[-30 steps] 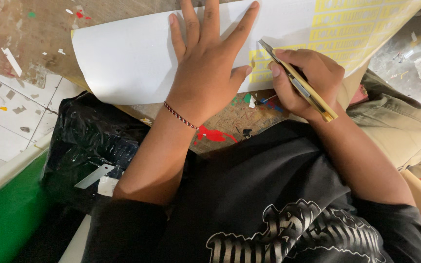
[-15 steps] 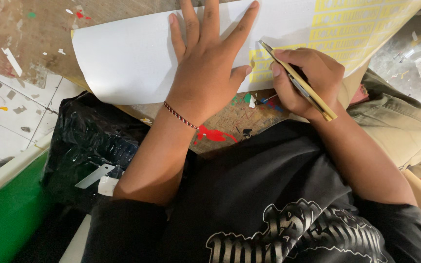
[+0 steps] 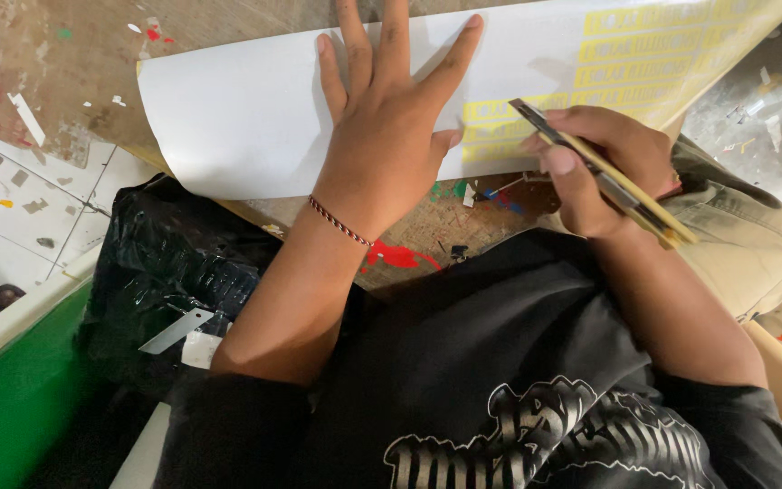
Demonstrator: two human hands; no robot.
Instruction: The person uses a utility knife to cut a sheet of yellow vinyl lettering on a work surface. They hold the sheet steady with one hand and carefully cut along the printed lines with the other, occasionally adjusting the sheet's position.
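Left hand (image 3: 389,136), fingers spread, presses flat on the white paper sheet (image 3: 237,118) at upper centre; right hand (image 3: 604,167) pinches a yellow utility knife (image 3: 604,177) at its yellow-printed part

A single head-worn camera supplies the only view, so no part of the scene is shared with a second view. The camera looks steeply downward and slightly forward from above the wearer's chest. The wearer's black shirt (image 3: 500,362) fills the lower centre of the frame, very close to the lens. Both forearms run upward from the lower edge to the left hand (image 3: 391,136) at upper centre and the right hand (image 3: 604,163) at upper right. The bench (image 3: 74,63) occupies the upper band of the frame, near the lens. The white sheet (image 3: 237,118) on it is cut off at the top edge. The tiled floor (image 3: 11,190) appears at the left edge.
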